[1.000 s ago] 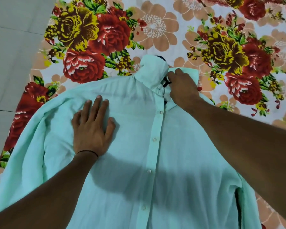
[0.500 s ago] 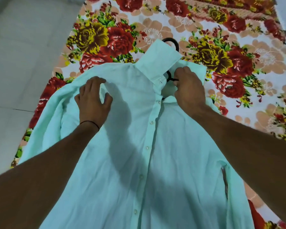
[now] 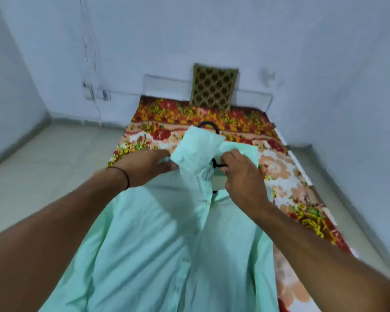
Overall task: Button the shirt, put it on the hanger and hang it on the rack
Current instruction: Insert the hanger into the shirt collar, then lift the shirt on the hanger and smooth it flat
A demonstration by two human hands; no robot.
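Shirt: on my feed the mint-green shirt (image 3: 167,244) lies front-up along the floral sheet (image 3: 279,167), with its placket running down the middle.
Buttons: I can pick out one small button (image 3: 207,202) on the placket just below the neck; the ones lower down are too blurred for me to count.
Collar: the collar (image 3: 196,149) stands up and folds open at the throat, so I see into the neck of the shirt.
Hanger: the black hanger (image 3: 208,124) sits inside the shirt. Its hook pokes out past the top of the collar, and its stem shows in the open neck.
Left hand: my left hand (image 3: 149,165) is at the base of the collar on the shoulder side, fingers closed on the cloth (the fingertips are smeared by motion blur). A thin dark band (image 3: 125,176) circles that wrist.
Right hand: my right hand (image 3: 241,174) pinches the hanger's stem between thumb and fingers, right at the neck opening.
Bedding: the sheet covers a low mattress on the pale tiled floor (image 3: 43,158).
Far end: a patterned cushion (image 3: 213,88) leans upright against the bluish wall (image 3: 302,52).
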